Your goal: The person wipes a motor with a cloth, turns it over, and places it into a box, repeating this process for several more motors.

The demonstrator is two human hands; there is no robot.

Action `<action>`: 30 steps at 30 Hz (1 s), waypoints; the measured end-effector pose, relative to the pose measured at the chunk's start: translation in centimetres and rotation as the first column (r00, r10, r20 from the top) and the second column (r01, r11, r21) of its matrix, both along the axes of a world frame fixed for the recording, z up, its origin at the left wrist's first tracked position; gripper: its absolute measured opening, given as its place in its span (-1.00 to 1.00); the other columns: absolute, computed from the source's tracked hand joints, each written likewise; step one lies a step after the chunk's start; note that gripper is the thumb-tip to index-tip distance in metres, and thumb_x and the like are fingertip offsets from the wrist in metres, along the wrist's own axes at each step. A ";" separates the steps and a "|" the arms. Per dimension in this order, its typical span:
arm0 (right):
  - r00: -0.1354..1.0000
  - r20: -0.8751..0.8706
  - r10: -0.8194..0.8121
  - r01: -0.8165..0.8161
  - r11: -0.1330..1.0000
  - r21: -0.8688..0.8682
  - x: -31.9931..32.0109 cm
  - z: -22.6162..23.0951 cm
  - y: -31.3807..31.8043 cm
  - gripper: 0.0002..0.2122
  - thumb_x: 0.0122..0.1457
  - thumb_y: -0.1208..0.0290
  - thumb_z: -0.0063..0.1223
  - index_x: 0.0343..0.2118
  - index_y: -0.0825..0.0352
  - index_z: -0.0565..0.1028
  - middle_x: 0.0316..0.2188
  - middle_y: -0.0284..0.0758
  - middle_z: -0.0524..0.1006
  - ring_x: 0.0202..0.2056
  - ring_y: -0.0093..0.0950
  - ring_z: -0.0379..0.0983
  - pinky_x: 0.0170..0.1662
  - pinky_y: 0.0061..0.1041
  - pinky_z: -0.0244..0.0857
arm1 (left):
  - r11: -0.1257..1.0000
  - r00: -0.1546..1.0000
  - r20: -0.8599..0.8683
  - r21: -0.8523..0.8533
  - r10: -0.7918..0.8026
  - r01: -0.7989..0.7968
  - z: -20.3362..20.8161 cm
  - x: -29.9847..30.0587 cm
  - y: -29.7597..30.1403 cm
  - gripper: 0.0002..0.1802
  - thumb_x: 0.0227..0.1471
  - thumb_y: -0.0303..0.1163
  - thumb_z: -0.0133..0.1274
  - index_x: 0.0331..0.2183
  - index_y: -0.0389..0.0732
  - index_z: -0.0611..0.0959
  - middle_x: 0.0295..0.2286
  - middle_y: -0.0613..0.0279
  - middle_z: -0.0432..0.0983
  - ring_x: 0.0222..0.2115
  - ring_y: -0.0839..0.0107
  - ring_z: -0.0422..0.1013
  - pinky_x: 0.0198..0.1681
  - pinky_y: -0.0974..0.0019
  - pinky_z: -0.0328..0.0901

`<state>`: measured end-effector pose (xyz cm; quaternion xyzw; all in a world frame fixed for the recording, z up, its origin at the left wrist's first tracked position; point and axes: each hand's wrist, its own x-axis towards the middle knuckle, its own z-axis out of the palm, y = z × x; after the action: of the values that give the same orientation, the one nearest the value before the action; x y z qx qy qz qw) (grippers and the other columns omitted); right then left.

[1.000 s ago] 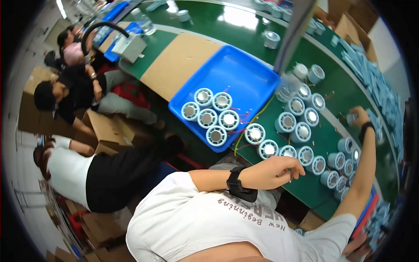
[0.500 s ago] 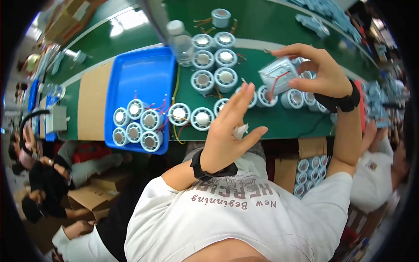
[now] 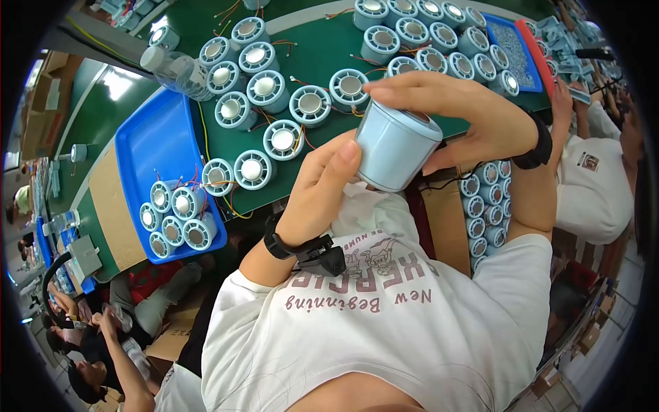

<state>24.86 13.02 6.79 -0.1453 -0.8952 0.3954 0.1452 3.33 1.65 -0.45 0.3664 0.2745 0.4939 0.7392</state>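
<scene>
A light-blue cylindrical housing (image 3: 397, 147) is raised in front of my chest, tilted, with its smooth side toward me. My right hand (image 3: 480, 117) curves over its far end and right side, fingers closed around it. On its left side my left hand (image 3: 319, 182) presses with thumb and fingers; part of those fingers is hidden. Behind the hands, similar housings with round silver or white centres and thin coloured wires stand on the green table (image 3: 309, 65). The nearest ones are a housing (image 3: 349, 87) just beyond my right fingertips and another housing (image 3: 283, 139) left of them.
At the left lies a blue tray (image 3: 154, 123) with several housings at its near end. A clear plastic bottle (image 3: 177, 72) stands behind it. A blue tray of small parts (image 3: 511, 51) is at far right. Below the table edge, a cardboard box (image 3: 446, 220) holds more housings. Other people sit on both sides.
The housing in my right hand has come nearer my chest and turned. My left hand, stretched out and holding nothing before, now grips its left side. The whole view has shifted.
</scene>
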 end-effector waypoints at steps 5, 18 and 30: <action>0.999 0.033 -0.037 0.039 0.997 -0.062 0.4 -0.6 -0.6 -0.22 -0.29 0.26 0.51 0.11 0.24 0.39 -0.20 -0.30 0.53 -0.26 -0.49 0.50 -0.27 -0.59 0.38 | 0.944 0.977 0.057 -0.251 -0.208 0.215 -0.6 -0.1 -0.1 -0.26 0.27 0.13 -0.32 0.00 -0.44 0.43 -0.10 0.13 0.46 -0.14 0.51 0.37 -0.10 0.40 0.27; 0.895 -0.094 -0.437 0.444 0.893 0.070 2.2 -2.6 -4.9 -0.25 -0.32 0.16 0.54 -0.01 0.33 0.44 -0.36 -0.35 0.53 -0.37 -0.56 0.48 -0.27 -0.59 0.38 | 0.962 0.968 -0.026 -0.115 -0.250 0.246 -1.7 1.7 0.2 -0.30 0.27 0.10 -0.26 0.10 -0.36 0.30 -0.24 0.18 0.47 -0.30 0.53 0.33 -0.19 0.49 0.22; 0.055 0.109 -0.993 0.854 0.104 0.510 15.9 -12.6 -0.4 -0.41 -0.19 0.25 0.44 -0.10 0.39 0.41 -0.29 -0.12 0.54 -0.23 -0.18 0.51 -0.16 -0.32 0.40 | 0.981 0.870 -0.480 0.082 -0.114 0.173 -0.4 2.4 0.2 -0.38 0.29 -0.07 -0.26 0.20 -0.30 0.27 -0.29 0.21 0.49 -0.23 0.52 0.35 -0.13 0.47 0.19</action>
<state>40.77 12.64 -5.80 -0.7502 -0.6345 0.0133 0.1855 5.75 1.86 -0.82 0.5397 0.3879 0.3490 0.6606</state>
